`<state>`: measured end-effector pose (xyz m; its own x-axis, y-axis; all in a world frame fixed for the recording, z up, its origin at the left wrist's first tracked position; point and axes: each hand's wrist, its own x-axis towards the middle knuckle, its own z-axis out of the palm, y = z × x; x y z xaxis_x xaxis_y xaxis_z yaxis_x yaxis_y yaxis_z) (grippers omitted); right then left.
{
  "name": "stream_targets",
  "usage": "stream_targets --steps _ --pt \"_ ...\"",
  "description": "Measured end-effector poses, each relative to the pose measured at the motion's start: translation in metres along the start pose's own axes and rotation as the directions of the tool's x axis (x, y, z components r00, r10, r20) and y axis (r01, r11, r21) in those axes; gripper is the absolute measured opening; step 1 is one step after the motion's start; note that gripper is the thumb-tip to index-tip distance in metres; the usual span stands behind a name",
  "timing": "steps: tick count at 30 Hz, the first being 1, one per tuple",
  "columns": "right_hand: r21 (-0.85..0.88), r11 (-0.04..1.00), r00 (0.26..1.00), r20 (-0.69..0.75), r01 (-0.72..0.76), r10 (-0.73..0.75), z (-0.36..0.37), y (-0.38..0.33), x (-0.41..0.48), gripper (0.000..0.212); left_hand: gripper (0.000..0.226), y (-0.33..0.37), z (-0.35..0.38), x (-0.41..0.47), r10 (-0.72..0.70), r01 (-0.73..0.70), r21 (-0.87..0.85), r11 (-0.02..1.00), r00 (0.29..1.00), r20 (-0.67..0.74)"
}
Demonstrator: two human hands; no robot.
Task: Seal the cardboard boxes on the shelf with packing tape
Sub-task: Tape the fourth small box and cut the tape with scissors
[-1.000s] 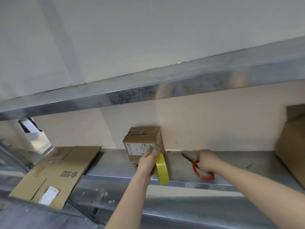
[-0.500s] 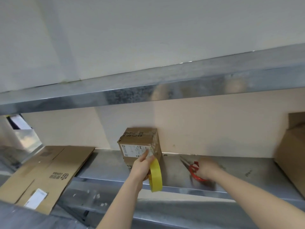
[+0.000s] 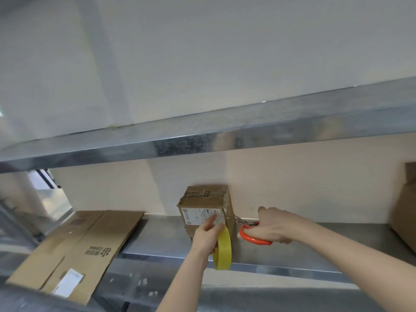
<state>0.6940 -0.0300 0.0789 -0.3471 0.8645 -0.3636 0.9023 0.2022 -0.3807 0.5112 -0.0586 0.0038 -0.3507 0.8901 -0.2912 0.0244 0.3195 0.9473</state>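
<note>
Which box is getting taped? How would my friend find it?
Look along the metal shelf to its middle, against the back wall. The small upright box stands there, between a flattened carton and a bigger box. Only it has a white label.

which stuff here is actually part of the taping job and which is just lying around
In use:
- small cardboard box on the metal shelf
- yellow tape roll, in the left hand
- orange-handled scissors, in the right hand, blades at the box's right edge

Lying about:
- flattened cardboard, left
- larger box, far right, possibly next
</note>
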Motion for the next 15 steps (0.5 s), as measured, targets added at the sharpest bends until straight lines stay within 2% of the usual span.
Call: stream_targets --steps 6,9,15 --pt "0.056 0.994 0.991 0.101 -0.093 0.087 -0.001 -0.028 0.008 0.064 0.047 -0.001 -0.004 -0.002 -0.004 0.004 -0.005 1.000 0.997 0.082" --pt "0.030 0.993 0.987 0.120 -0.116 0.111 -0.005 -0.036 0.012 0.055 0.048 -0.002 -0.006 0.000 -0.013 0.013 -0.007 1.000 0.995 0.100" --pt "0.005 0.991 0.983 0.124 -0.135 0.133 -0.005 -0.054 0.018 0.051 0.047 -0.008 -0.012 0.010 -0.005 0.007 -0.013 1.000 0.993 0.122"
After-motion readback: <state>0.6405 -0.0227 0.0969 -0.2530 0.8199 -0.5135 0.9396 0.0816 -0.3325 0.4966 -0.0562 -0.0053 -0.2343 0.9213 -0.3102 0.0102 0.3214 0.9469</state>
